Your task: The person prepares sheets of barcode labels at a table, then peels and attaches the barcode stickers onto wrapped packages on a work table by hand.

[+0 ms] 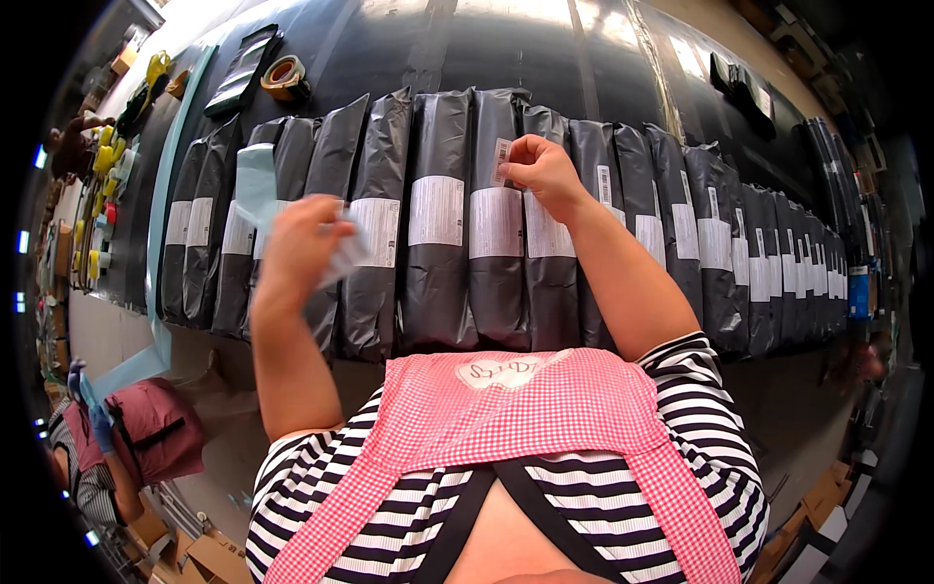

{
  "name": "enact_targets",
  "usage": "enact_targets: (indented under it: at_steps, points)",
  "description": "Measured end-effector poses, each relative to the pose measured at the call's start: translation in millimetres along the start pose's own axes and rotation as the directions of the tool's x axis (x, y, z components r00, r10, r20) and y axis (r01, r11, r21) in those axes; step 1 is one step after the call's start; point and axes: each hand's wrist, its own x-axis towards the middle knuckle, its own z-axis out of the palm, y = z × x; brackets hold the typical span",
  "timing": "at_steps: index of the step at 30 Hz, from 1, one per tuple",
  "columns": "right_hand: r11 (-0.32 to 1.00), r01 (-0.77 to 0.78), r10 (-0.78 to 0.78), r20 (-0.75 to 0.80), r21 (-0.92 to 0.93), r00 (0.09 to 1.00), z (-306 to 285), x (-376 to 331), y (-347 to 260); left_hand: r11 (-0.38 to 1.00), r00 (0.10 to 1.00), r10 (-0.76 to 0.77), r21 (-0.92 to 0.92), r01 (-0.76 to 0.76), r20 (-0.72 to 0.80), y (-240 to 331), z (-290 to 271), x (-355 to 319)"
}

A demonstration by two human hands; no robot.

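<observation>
The small sticker [501, 161] sits pinched in the right hand's [545, 175] fingertips, long axis upright, right over a grey bag [496, 224] mid-row and just above its white label. The left hand [297, 243] is off to the left, closed around pale backing strip [255, 185], farther from that bag.

Right hand [545, 175] pinches small label [501, 161] — over dark mailer bags [438, 263].

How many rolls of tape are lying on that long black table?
1: a brown tape roll lies at the far left of the black table, beyond the row of grey mailer bags, beside a flat black tray. Others may hide among the clutter at the left edge.
</observation>
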Motion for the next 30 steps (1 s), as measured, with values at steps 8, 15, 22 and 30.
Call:
enact_targets:
  at_steps: [8,15,22,30]
  points:
    - [0.941,0.014,-0.033,-0.053,-0.338,0.998,21,14,1,0.75,0.701,0.661,-0.282,-0.599,0.268,102,102,7]
    - [0.997,-0.071,0.071,-0.003,-0.01,0.998,17,20,7,0.796,0.735,0.598,-0.344,-0.497,0.32,103,102,6]
    - [0.959,-0.038,0.014,-0.088,-0.28,0.996,25,13,3,0.798,0.726,0.575,-0.455,-0.395,0.377,98,99,9]
    - [0.915,0.078,-0.134,-0.115,-0.396,0.984,26,11,15,0.808,0.723,0.573,-0.417,-0.417,0.386,100,95,13]
